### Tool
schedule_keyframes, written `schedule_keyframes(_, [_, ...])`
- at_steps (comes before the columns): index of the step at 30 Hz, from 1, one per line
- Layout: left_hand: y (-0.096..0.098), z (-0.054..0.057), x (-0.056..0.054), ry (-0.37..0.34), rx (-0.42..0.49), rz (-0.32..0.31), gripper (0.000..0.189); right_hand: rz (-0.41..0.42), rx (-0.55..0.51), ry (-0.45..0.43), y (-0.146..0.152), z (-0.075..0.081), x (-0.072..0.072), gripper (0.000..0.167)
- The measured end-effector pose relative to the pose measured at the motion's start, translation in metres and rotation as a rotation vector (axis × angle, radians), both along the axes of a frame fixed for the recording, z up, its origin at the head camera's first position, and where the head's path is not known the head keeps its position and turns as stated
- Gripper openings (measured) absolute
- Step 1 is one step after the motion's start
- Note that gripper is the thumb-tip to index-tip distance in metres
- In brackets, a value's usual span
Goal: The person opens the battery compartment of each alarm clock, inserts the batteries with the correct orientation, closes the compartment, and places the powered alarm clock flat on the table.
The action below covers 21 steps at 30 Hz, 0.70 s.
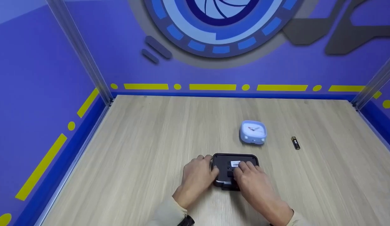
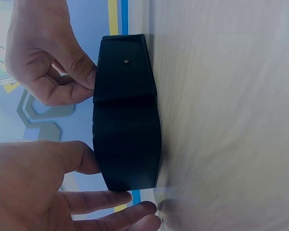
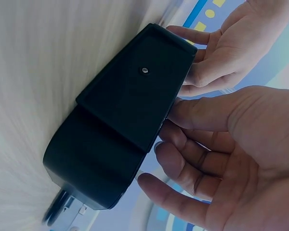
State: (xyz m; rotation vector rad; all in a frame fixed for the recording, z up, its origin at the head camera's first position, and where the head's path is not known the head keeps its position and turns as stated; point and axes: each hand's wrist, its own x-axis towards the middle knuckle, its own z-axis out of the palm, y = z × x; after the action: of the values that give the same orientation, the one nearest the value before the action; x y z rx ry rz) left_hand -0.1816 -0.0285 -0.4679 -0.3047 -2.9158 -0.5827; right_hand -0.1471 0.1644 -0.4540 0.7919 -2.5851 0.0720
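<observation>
A black box-shaped device (image 1: 222, 162) lies on the table with a white barcode label on its upturned side. My left hand (image 1: 198, 175) grips its left end, the thumb over the upper edge and the fingers along the side. With bent fingers and thumb together, my right hand (image 1: 254, 183) pinches at the upturned side, just below the label; the part under those fingertips is hidden. Both wrist views show the device's near side, with a small screw (image 3: 145, 70) in its raised section. Its underside is out of sight.
Behind the device stands a light blue alarm clock (image 1: 253, 132), its face tilted up. A black battery with a gold-coloured end (image 1: 295, 143) lies farther right on the wooden table (image 1: 144, 150). Blue-purple panels (image 1: 34, 103) wall in the table at the back and sides.
</observation>
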Motion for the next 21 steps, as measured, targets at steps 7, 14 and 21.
schedule_keyframes(7, [-0.0003,-0.0013,0.0007,0.015,0.002,-0.004,0.036,0.037,0.015,0.038,0.0005,-0.0014,-0.0004,0.020])
schedule_keyframes(14, [-0.0002,-0.0013,0.0015,0.032,0.014,-0.006,0.035,0.039,0.008,0.025,0.0005,0.0004,-0.0011,0.020])
schedule_keyframes(21, [0.0003,-0.0003,0.0012,0.025,0.018,-0.005,0.036,0.041,-0.003,0.028,0.0008,-0.0007,-0.0030,0.019])
